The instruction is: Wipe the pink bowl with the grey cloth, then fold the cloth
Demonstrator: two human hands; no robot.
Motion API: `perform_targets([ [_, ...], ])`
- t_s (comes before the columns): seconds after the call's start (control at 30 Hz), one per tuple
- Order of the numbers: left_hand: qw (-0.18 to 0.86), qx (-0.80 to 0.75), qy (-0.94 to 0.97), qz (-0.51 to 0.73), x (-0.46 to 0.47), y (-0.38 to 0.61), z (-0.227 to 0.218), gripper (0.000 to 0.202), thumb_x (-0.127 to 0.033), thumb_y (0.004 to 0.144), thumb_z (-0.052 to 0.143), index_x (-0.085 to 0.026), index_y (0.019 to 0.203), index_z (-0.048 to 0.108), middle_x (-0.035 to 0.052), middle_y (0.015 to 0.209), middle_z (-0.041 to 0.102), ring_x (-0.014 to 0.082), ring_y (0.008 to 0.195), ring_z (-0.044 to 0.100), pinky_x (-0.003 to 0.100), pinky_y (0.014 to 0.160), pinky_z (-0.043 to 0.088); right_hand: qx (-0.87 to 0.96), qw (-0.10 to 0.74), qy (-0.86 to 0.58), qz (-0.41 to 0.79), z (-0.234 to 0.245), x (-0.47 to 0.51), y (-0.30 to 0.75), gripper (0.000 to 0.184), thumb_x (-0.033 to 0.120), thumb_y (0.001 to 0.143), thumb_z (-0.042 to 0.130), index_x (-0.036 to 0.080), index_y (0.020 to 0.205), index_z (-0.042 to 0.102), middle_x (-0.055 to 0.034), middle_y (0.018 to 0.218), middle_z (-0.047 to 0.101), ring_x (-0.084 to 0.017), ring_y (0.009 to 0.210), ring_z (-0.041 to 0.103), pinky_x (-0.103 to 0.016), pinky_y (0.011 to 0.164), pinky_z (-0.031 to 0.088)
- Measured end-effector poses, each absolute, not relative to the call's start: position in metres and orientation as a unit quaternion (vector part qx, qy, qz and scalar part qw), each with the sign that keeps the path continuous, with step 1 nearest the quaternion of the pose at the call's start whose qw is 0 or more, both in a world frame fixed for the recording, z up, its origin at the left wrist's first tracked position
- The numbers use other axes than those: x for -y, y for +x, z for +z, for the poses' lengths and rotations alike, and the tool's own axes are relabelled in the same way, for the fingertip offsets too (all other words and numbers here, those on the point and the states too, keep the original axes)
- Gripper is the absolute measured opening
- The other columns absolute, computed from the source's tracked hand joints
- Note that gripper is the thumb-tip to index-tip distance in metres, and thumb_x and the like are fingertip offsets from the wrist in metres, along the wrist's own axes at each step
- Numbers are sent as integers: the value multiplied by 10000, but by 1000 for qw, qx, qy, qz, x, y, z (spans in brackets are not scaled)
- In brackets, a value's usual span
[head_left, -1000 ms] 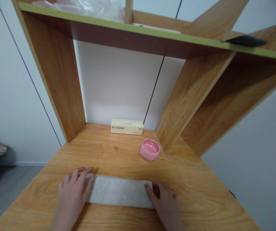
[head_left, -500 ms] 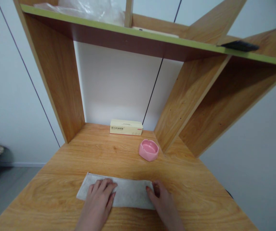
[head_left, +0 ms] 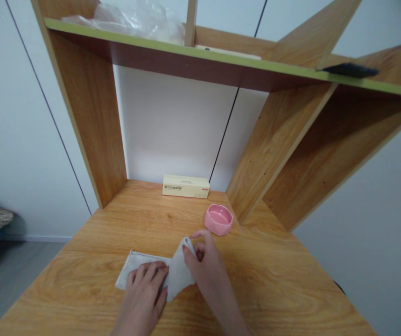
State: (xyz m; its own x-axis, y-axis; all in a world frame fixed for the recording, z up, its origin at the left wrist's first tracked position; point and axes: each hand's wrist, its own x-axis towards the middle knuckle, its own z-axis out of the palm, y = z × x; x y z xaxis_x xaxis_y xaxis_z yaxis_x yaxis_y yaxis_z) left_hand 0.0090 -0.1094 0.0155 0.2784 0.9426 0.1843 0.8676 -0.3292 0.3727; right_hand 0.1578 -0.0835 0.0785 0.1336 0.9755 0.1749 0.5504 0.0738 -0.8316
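A pale grey cloth (head_left: 181,273), folded into a long strip, lies on the wooden table, its right part lifted and bending over toward the left. My left hand (head_left: 144,287) rests on the strip, fingers laid out on top and pressing it against the table. Pinched between the thumb and fingers of my right hand (head_left: 205,261) is the raised right end of the cloth. Just beyond my right hand stands a pink ashtray (head_left: 218,220) with notches in its rim.
A cream-coloured box (head_left: 185,186) with printed lettering stands at the back against the white wall. Wooden shelf panels (head_left: 277,144) rise behind and to the right of the table (head_left: 284,284). Clear plastic wrapping (head_left: 137,21) lies on the upper shelf, with a dark flat object (head_left: 350,70) farther right.
My right hand has raised the cloth's right end off the table and brought it up and leftward. My left hand stays on the cloth. The view has shifted slightly.
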Motion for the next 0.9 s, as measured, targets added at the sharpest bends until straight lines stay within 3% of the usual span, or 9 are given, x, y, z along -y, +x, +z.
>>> perform_targets([
  [0.13,76,-650,724,218,113,-14,11,369,-273,742,449,-233,1098,537,68,1039,623,246,950,537,380,764,403,694,293,-634,176,95,78,100,194,250,737,454,219,929,460,6,637,626,-183,640,582,-314,672,385],
  [0.23,56,-702,665,249,115,-44,2,346,-285,750,399,-218,1060,535,67,941,643,243,868,573,363,698,433,733,246,-602,199,92,82,68,253,321,760,477,204,984,465,-42,750,668,-227,735,605,-383,762,372],
  [0.33,22,-709,635,308,118,-72,-5,381,-323,738,395,-199,1081,504,75,949,634,240,859,586,364,695,451,748,244,-569,238,86,89,62,302,358,789,466,199,1045,471,-63,832,676,-242,823,603,-380,773,368],
  [0.43,-16,-666,659,350,123,-88,-3,414,-319,740,385,-229,1136,465,63,987,618,220,872,577,359,735,448,731,268,-594,204,82,89,87,228,288,846,376,218,1023,502,-54,897,669,-210,862,595,-348,778,351],
  [0.53,-37,-624,702,342,129,-89,5,340,-327,753,390,-279,1055,540,44,977,624,220,899,555,359,772,425,703,231,-657,140,75,86,120,237,248,851,347,199,991,531,-77,888,672,-215,846,600,-345,769,343],
  [0.63,-40,-626,722,291,131,-82,8,276,-322,739,416,-301,912,630,26,938,649,228,882,557,366,765,414,688,167,-691,145,61,86,136,323,303,814,417,162,1093,496,-112,872,673,-251,824,611,-348,724,368],
  [0.73,3,-640,737,219,130,-80,4,247,-282,714,447,-314,816,670,5,905,673,211,834,586,333,701,435,690,182,-669,208,44,90,131,385,262,750,493,189,1127,469,-69,837,674,-228,794,618,-315,693,385],
  [0.9,-16,-616,754,227,126,-86,-5,264,-302,728,465,-316,907,659,15,964,659,209,874,586,327,723,456,658,234,-675,239,38,84,149,336,182,702,500,208,1037,484,10,703,650,-186,723,616,-312,740,362],
])
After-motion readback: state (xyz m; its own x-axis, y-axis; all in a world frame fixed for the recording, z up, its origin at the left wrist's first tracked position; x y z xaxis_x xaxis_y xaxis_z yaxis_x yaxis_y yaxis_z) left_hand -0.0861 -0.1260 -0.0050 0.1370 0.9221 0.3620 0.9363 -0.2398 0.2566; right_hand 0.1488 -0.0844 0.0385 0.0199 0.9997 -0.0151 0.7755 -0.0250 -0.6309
